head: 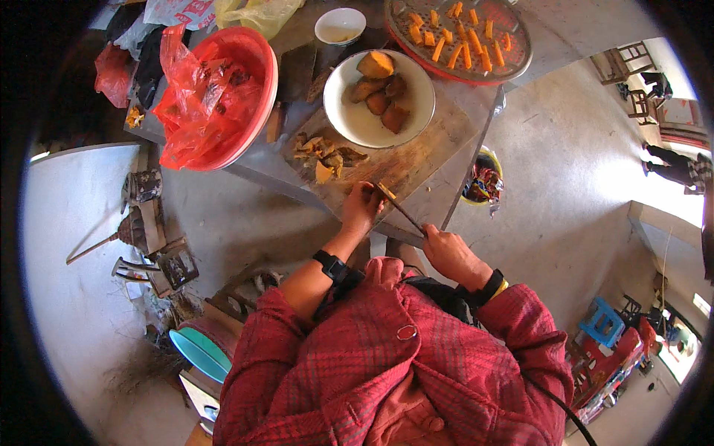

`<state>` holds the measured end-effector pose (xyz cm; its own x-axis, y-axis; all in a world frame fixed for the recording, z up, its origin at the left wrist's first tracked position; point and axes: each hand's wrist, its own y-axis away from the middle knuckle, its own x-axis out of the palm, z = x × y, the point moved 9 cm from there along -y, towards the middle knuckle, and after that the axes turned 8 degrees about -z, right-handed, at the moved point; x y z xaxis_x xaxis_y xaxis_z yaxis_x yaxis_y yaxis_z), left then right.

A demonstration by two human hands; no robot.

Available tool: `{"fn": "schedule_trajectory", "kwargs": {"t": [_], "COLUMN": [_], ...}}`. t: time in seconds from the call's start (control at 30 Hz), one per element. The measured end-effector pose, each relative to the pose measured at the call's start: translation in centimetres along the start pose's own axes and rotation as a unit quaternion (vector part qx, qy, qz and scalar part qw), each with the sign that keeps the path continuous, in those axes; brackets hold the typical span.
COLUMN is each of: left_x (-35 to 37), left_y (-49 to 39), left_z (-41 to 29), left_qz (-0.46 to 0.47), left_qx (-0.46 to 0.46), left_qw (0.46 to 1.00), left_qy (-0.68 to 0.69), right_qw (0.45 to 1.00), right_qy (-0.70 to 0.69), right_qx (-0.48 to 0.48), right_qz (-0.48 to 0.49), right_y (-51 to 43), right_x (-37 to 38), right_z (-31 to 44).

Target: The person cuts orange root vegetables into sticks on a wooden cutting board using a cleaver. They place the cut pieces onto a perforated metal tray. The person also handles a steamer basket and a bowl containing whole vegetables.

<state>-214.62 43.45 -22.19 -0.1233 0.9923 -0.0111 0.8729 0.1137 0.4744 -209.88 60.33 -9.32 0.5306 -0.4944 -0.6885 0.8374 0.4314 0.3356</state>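
My right hand (pixel 453 253) grips the handle of a knife (pixel 403 211), whose blade reaches up and left to the near corner of a wooden cutting board (pixel 393 170). My left hand (pixel 361 205) holds an orange piece that looks like pumpkin (pixel 386 191), with the blade against it. Dark and orange peelings (pixel 329 156) lie on the board, left of my hands. Beyond them a white enamel basin (pixel 357 131) holds several unpeeled chunks (pixel 376 103) in cloudy liquid. Orange strips (pixel 474 42) are spread on a round perforated tray (pixel 516 67) at the upper right.
A red basin (pixel 270 83) with a red plastic bag (pixel 192 131) stands at the table's left. A small white bowl (pixel 340 25) is behind the enamel basin. Beside the table's right edge, a bin (pixel 483 181) holds wrappers. A person (pixel 672 164) stands at the far right.
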Motion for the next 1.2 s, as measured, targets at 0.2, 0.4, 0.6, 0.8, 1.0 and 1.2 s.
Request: {"fn": "schedule_trajectory", "kwargs": {"t": [0.2, 0.4, 0.6, 0.8, 1.0, 1.2], "left_x": [-0.3, -0.7, -0.6, -0.4, 0.7, 4.1], "left_y": [-0.7, -1.7, -1.7, -0.9, 0.4, 1.2], "left_z": [2.2, 4.8, 2.9, 1.9, -5.1, -7.5], "left_qz": [-0.018, -0.032, -0.046, -0.019, -0.060, -0.070], "left_qx": [-0.092, -0.106, 0.037, -0.082, 0.168, 0.281], "left_qw": [0.993, 0.989, 0.996, 0.996, 0.891, 0.765], "left_qy": [0.068, 0.097, -0.062, -0.030, -0.417, -0.575], "right_qw": [0.999, 0.999, 0.997, 1.000, 0.996, 0.992], "right_qy": [0.043, 0.023, 0.054, 0.016, 0.082, 0.112], "right_qx": [-0.020, 0.017, 0.032, -0.007, -0.038, -0.037], "right_qz": [-0.003, 0.022, 0.044, -0.001, -0.028, -0.052], "right_y": [-0.3, -0.7, -1.4, -0.4, 1.0, 3.1], "right_x": [0.5, 0.9, 2.0, -1.2, -5.1, -8.7], "right_z": [0.2, -0.6, -1.7, -0.5, -0.3, -0.6]}}
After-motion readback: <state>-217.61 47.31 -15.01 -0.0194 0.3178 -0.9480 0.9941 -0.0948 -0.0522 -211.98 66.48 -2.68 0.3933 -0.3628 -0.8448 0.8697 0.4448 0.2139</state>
